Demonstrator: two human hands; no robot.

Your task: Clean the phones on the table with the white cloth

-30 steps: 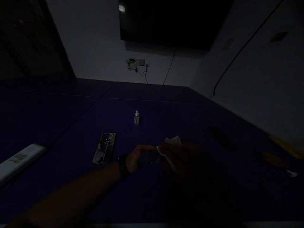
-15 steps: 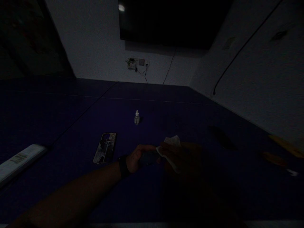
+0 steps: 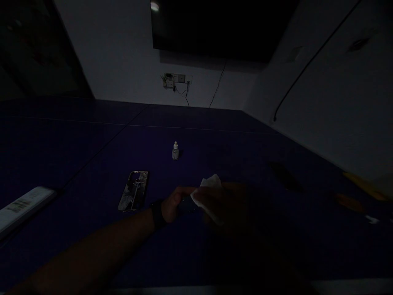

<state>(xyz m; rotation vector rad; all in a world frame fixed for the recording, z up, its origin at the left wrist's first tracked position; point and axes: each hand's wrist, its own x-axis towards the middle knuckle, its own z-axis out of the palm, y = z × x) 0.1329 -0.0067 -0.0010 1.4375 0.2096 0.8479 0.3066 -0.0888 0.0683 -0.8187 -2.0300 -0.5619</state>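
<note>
My left hand (image 3: 172, 205), with a dark band on its wrist, grips a dark phone (image 3: 188, 205) by its left end, low over the blue table. The phone's right part is hidden. In my right hand (image 3: 229, 203), deep in shadow, is a white wipe (image 3: 211, 182), its fingers closed on it; the wipe lies over the right side of the phone. Left of my left hand, a phone case (image 3: 134, 191) with a dark patterned back lies flat. Beyond both hands stands a small dropper bottle (image 3: 175, 152) with a white top.
A white power strip (image 3: 26, 207) lies at the far left. To the right are a dark flat object (image 3: 284, 175), an orange-brown item (image 3: 350, 202) and a yellow item (image 3: 365, 185) by the wall. A dark screen (image 3: 211, 28) hangs above wall sockets (image 3: 176, 78). The room is very dim.
My right hand has moved left with the wipe, which covers more of the phone now. My left hand keeps its grip. The whole view has shifted slightly.
</note>
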